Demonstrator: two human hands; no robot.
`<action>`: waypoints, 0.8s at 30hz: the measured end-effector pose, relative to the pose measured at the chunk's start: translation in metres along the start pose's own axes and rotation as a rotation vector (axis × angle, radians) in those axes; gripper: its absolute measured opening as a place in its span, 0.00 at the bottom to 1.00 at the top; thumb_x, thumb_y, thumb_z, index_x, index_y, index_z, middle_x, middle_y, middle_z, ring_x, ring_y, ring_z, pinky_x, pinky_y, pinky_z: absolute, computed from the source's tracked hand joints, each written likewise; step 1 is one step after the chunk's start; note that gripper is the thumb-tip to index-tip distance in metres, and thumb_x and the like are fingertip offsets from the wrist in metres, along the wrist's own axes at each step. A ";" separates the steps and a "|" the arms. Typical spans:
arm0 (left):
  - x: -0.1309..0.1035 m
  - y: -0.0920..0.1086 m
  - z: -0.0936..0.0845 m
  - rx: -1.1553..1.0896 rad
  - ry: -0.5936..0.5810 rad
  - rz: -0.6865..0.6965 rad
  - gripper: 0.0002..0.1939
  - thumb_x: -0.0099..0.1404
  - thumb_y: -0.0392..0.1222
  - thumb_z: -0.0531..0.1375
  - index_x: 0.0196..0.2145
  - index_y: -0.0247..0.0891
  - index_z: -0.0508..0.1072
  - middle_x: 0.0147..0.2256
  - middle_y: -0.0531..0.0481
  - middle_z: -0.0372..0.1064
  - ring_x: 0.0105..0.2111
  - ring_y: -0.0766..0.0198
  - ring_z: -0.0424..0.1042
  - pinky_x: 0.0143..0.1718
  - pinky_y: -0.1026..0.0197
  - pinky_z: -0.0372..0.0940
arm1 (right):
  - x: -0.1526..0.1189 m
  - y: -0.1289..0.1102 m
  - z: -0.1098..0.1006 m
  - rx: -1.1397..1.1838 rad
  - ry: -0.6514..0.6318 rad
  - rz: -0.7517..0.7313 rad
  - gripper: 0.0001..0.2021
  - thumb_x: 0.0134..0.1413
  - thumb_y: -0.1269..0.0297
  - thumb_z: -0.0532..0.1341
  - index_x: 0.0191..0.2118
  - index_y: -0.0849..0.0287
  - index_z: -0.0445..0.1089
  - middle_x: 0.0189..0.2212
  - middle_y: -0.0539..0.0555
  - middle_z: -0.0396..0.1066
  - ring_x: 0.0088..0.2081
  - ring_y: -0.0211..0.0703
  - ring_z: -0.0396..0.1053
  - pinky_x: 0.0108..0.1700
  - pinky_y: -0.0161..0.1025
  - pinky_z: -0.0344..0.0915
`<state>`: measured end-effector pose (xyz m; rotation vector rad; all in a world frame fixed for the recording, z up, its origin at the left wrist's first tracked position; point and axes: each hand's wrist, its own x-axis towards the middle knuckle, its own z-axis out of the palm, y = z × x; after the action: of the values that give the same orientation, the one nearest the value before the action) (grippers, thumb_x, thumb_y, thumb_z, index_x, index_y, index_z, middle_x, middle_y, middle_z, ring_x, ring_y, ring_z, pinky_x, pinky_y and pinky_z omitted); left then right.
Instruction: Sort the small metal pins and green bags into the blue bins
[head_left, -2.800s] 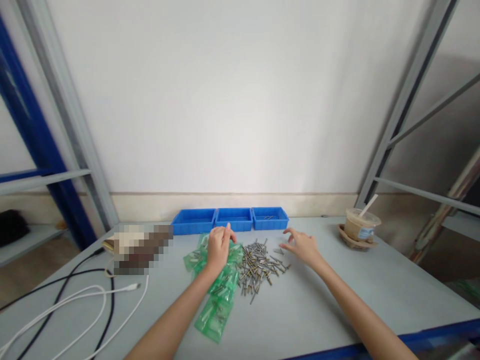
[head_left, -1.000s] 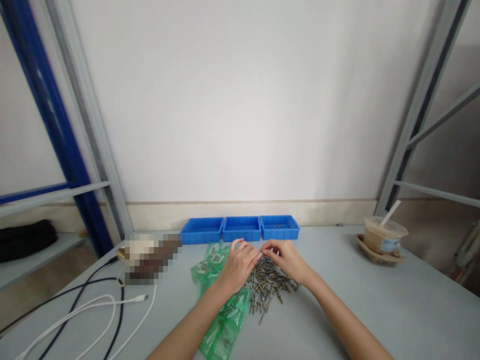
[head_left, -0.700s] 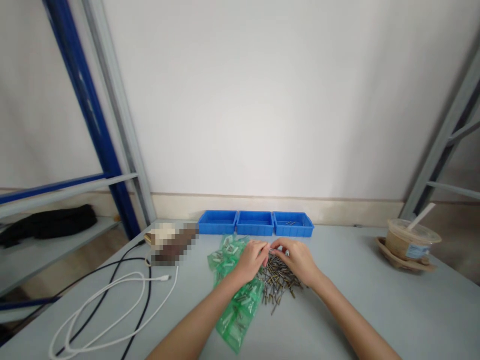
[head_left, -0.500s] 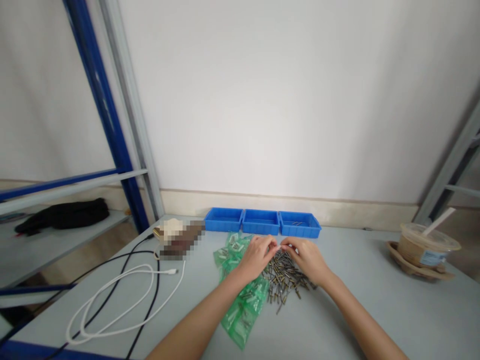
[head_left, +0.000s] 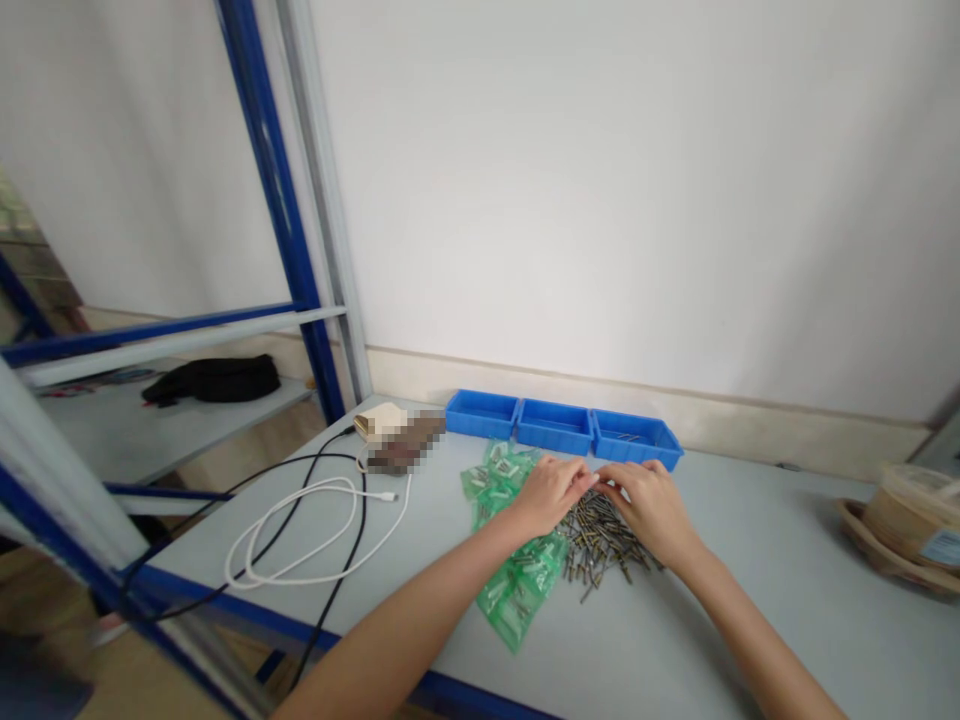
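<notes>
From the head camera I see my two hands working close together over the bench (head_left: pixel 757 530). My left hand (head_left: pixel 553 492) has its fingers curled in towards the thumb, and my right hand (head_left: pixel 646 505) reaches in to meet it, thumb and fingers bent inward, so the fingertips come together. Whether they pinch something small between them I cannot tell at this size.

Just under and on the near side of the fingertips is the loose pile of metal rivets (head_left: pixel 600 548), silvery shanks and brassy ends pointing every way, partly covered by my right hand. Green plastic bags (head_left: pixel 517 605) with small pieces inside lie under and to the left of my left hand, their far part showing beyond it; the nearest rivets lie right beside them.

Beyond my hands, three blue bins stand in a row: the left bin (head_left: pixel 480 425), the middle bin (head_left: pixel 555 440) and the right bin (head_left: pixel 628 453), with a few thin pieces inside, just past my right hand. A white cable (head_left: pixel 388 496) loops well to the left, and a lidded cup (head_left: pixel 911 515) sits far to the right.
</notes>
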<state>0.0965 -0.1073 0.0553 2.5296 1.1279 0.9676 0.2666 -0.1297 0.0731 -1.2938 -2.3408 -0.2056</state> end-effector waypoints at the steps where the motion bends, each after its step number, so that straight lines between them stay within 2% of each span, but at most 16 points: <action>1: -0.001 -0.001 0.000 -0.020 0.012 -0.010 0.16 0.69 0.46 0.42 0.35 0.38 0.66 0.26 0.53 0.68 0.32 0.63 0.67 0.41 0.60 0.56 | 0.001 0.002 0.000 -0.013 -0.010 0.001 0.13 0.60 0.62 0.49 0.35 0.53 0.71 0.32 0.53 0.74 0.35 0.43 0.68 0.37 0.40 0.48; 3: -0.001 -0.005 0.001 -0.062 0.066 -0.045 0.17 0.69 0.47 0.39 0.39 0.39 0.64 0.27 0.53 0.68 0.34 0.63 0.67 0.43 0.60 0.55 | 0.006 0.011 0.002 -0.034 -0.017 0.040 0.15 0.61 0.61 0.47 0.36 0.53 0.71 0.33 0.53 0.74 0.37 0.43 0.68 0.38 0.40 0.49; 6: 0.001 -0.013 0.001 -0.101 0.142 -0.093 0.20 0.70 0.48 0.37 0.38 0.38 0.64 0.27 0.53 0.69 0.34 0.63 0.68 0.43 0.60 0.56 | 0.021 0.036 0.004 -0.093 0.002 0.150 0.17 0.61 0.60 0.45 0.39 0.54 0.71 0.37 0.55 0.73 0.40 0.44 0.66 0.41 0.41 0.51; 9: 0.003 -0.021 0.000 -0.112 0.141 -0.125 0.23 0.69 0.48 0.36 0.33 0.38 0.66 0.26 0.52 0.68 0.31 0.63 0.68 0.40 0.61 0.58 | 0.035 0.060 0.000 -0.295 0.031 0.199 0.16 0.60 0.60 0.47 0.43 0.56 0.69 0.47 0.59 0.67 0.46 0.50 0.63 0.43 0.45 0.52; 11: 0.005 -0.023 -0.002 -0.117 0.124 -0.135 0.25 0.69 0.48 0.35 0.30 0.38 0.67 0.25 0.52 0.68 0.29 0.64 0.67 0.38 0.62 0.59 | 0.036 0.067 -0.008 -0.407 0.016 0.217 0.15 0.58 0.60 0.50 0.47 0.59 0.65 0.49 0.63 0.64 0.47 0.53 0.62 0.43 0.47 0.53; 13: 0.005 -0.023 -0.003 -0.119 0.117 -0.125 0.27 0.69 0.49 0.35 0.27 0.37 0.67 0.24 0.52 0.68 0.29 0.64 0.67 0.37 0.62 0.59 | 0.027 0.067 -0.017 -0.383 -0.092 0.237 0.14 0.56 0.59 0.53 0.46 0.58 0.65 0.44 0.61 0.68 0.43 0.51 0.65 0.42 0.46 0.55; 15: 0.005 -0.022 -0.003 -0.116 0.122 -0.100 0.29 0.69 0.49 0.34 0.26 0.37 0.67 0.25 0.51 0.68 0.29 0.64 0.67 0.37 0.62 0.59 | 0.011 0.062 -0.022 -0.270 -0.256 0.249 0.11 0.54 0.58 0.56 0.39 0.55 0.68 0.37 0.56 0.71 0.39 0.47 0.67 0.40 0.42 0.56; 18: 0.004 -0.021 -0.002 -0.084 0.124 -0.072 0.29 0.69 0.51 0.34 0.26 0.37 0.68 0.26 0.51 0.68 0.30 0.63 0.67 0.39 0.61 0.58 | -0.017 0.056 -0.018 -0.172 -0.418 0.280 0.07 0.48 0.60 0.60 0.34 0.54 0.70 0.35 0.53 0.72 0.40 0.48 0.67 0.39 0.40 0.56; 20: 0.003 -0.021 -0.001 -0.054 0.105 -0.059 0.29 0.69 0.51 0.34 0.27 0.37 0.68 0.28 0.50 0.68 0.32 0.62 0.67 0.41 0.60 0.56 | -0.030 0.056 -0.009 -0.161 -0.432 0.335 0.06 0.50 0.64 0.58 0.34 0.55 0.70 0.36 0.53 0.72 0.40 0.47 0.68 0.38 0.39 0.56; 24: 0.003 -0.021 -0.001 0.000 0.065 -0.024 0.28 0.69 0.50 0.35 0.28 0.37 0.69 0.29 0.51 0.68 0.35 0.62 0.67 0.42 0.59 0.55 | -0.037 0.064 0.008 -0.105 -0.351 0.437 0.09 0.52 0.68 0.53 0.33 0.56 0.71 0.35 0.54 0.72 0.37 0.44 0.69 0.35 0.36 0.57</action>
<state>0.0854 -0.0905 0.0483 2.4957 1.1733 1.0511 0.3344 -0.1203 0.0432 -1.9906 -2.2650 0.0443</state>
